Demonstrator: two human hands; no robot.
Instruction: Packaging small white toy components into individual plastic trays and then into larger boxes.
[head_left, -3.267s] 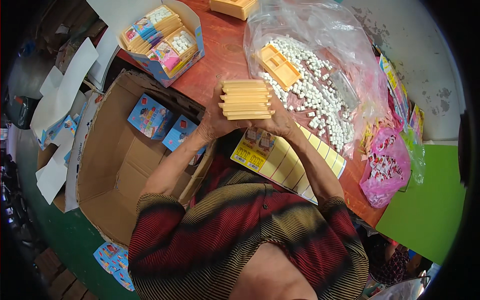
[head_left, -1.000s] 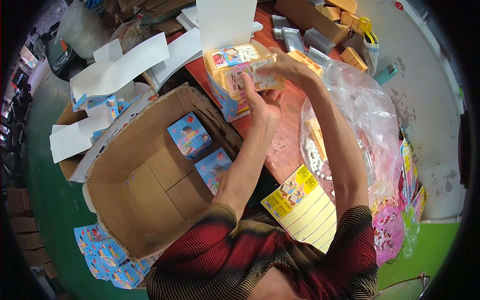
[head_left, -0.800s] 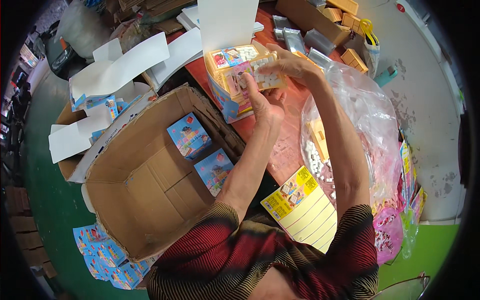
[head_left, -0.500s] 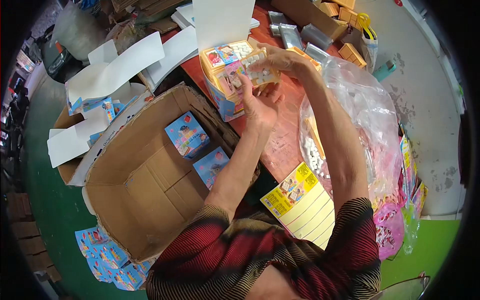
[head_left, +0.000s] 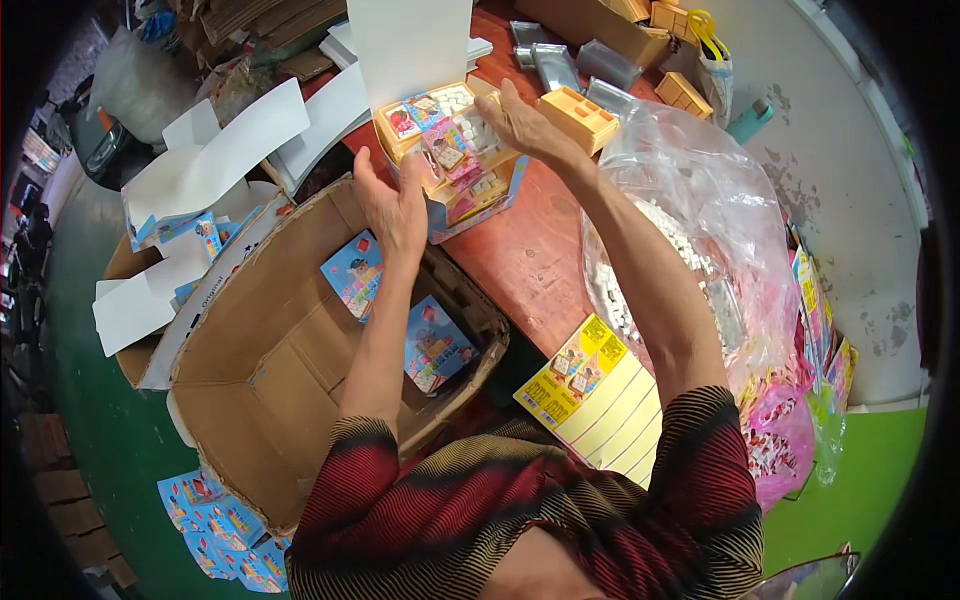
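From my distance, I saw both hands open, gripping nothing: the left hand (head_left: 395, 212) beside the left of the small box (head_left: 492, 208), the right hand (head_left: 522, 122) at its right. Whether fingers touched the packs (head_left: 448, 152), I could not tell. The box stood upper middle on the table (head_left: 520, 265), its white flap (head_left: 412, 45) raised, probably to leave the packs reachable.
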